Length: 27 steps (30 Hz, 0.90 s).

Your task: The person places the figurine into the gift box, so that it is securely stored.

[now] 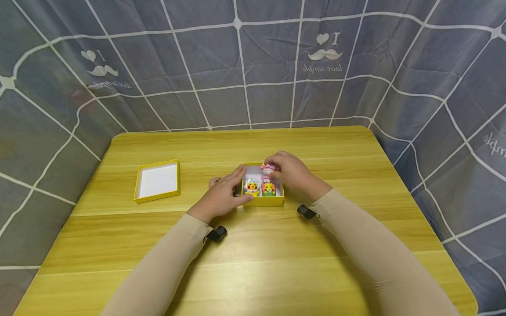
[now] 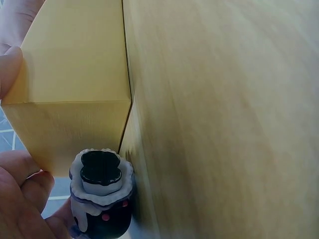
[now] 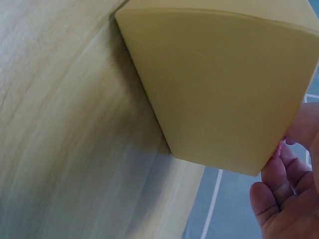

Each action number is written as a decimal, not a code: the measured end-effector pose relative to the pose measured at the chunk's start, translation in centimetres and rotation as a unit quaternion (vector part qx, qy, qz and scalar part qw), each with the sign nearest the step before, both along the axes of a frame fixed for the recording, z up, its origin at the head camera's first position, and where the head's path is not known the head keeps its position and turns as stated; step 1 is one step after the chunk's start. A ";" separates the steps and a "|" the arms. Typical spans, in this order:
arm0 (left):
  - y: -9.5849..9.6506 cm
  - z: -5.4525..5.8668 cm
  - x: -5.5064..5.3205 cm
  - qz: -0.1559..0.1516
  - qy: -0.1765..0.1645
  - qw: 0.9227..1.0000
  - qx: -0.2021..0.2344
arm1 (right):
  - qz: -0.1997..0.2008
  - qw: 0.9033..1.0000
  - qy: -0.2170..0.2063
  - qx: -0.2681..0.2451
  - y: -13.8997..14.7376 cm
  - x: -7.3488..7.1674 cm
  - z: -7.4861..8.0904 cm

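Note:
A yellow box (image 1: 263, 202) with a white inside sits on the table. Along its left side lies my left hand (image 1: 223, 195), thumb over the front edge and a fingertip at the back left corner. Beside the box, under that hand, is a dark toy figurine (image 2: 102, 191) with a white frill and black top. My right hand (image 1: 292, 171) pinches a pink figurine (image 1: 269, 168) at the back right of the box; the right wrist view shows only a sliver of pink. Inside are a white-hooded figurine (image 1: 251, 187) and an orange-and-green figurine (image 1: 269, 189), with pink behind it.
A shallow yellow lid (image 1: 158, 181), white inside, lies open side up to the left on the wooden table (image 1: 276, 259). A grey-blue curtain (image 1: 269, 66) with white lines hangs behind and at both sides. Each wrist carries a small black camera.

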State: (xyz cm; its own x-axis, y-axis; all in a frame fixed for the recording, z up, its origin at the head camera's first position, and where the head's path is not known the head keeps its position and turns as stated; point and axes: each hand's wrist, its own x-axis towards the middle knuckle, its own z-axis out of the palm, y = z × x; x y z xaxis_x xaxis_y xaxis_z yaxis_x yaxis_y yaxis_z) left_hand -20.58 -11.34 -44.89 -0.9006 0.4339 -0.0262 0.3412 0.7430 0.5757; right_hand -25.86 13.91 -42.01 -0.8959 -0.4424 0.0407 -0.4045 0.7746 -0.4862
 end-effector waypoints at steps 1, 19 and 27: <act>0.0 0.0 0.0 0.000 -0.001 1.000 0.000 | -0.002 1.000 0.001 -0.001 0.0 0.0 0.0; 0.1 0.0 0.1 0.002 -0.008 1.000 -0.002 | -0.010 1.000 0.011 0.026 -0.1 0.5 0.3; 0.0 0.0 0.0 -0.001 -0.002 1.000 0.003 | -0.017 0.999 0.025 0.026 -0.2 0.7 0.1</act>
State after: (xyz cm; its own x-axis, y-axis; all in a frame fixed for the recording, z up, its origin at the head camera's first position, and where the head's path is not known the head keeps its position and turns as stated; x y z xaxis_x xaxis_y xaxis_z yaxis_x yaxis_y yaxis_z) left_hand -20.54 -11.30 -44.90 -0.9000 0.4352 -0.0265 0.3400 0.7387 0.5820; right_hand -25.18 13.74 -41.95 -0.9078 -0.4147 0.0626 -0.4003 0.8121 -0.4246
